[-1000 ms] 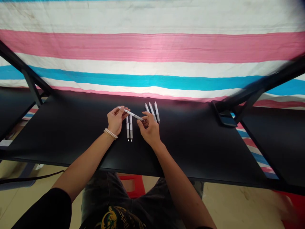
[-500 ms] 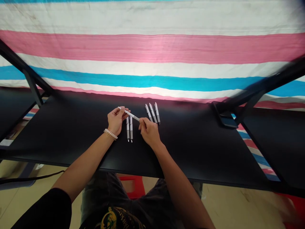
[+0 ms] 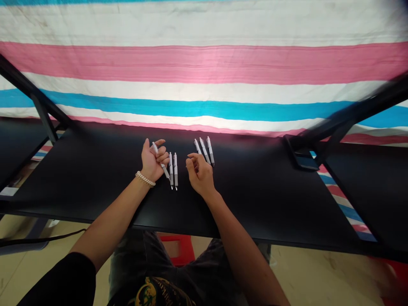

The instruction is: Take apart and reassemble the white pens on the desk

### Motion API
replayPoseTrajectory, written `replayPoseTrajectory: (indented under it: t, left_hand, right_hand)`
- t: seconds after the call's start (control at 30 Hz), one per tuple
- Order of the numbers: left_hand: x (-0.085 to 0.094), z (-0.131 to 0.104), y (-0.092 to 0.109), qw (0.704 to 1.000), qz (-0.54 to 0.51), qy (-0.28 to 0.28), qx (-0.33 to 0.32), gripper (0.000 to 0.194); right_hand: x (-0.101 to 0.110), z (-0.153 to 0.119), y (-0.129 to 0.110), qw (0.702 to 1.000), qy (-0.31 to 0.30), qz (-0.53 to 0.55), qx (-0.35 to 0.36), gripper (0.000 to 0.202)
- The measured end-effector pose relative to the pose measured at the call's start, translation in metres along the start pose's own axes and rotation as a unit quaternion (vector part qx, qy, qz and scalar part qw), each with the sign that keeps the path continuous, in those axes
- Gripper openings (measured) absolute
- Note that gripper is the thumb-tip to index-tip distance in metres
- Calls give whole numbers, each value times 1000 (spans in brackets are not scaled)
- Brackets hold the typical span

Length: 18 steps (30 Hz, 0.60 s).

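Observation:
My left hand, palm up with a beaded bracelet on the wrist, has its fingers curled round a white and grey pen. The pen's middle is hidden behind the fingers, and its lower end slants down toward two similar pens lying side by side on the black table. To the right of these, my right hand is loosely curled, thumb and fingers apart, with no pen visible in it. Just beyond its knuckles lie three more white and grey pens, slightly tilted.
A striped pink, white and blue sheet hangs behind the table. Black metal supports rise at the left and at the right. A red stool shows below the table's front edge.
My right hand has let go of the pen that both hands held. The pen has swung downward in my left hand, whose fingers now wrap round it.

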<state>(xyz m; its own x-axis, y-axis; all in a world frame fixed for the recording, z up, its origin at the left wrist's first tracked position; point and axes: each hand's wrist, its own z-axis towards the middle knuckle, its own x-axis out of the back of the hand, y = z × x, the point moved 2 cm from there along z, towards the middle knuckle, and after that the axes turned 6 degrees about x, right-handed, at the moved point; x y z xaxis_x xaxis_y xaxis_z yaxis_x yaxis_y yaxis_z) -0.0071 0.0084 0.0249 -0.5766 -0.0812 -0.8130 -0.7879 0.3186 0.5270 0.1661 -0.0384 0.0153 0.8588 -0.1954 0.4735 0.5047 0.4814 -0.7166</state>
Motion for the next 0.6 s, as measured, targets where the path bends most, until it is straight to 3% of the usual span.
replayPoseTrajectory:
  t: [0.3,0.53,0.6]
  left_hand:
    - [-1,-6,8,999,-25,26,27,24]
    - [0,-8,9,999,-41,23,-5,50]
    - [0,-8,10,999,-33,29,-5,48]
  right_hand:
    - [-3,-2,4,999,-9,-52,9,16]
    - [-3,-1,5,998,-10,-56,11,15]
    - [-3,-2,5,998,-12,-57,10,14]
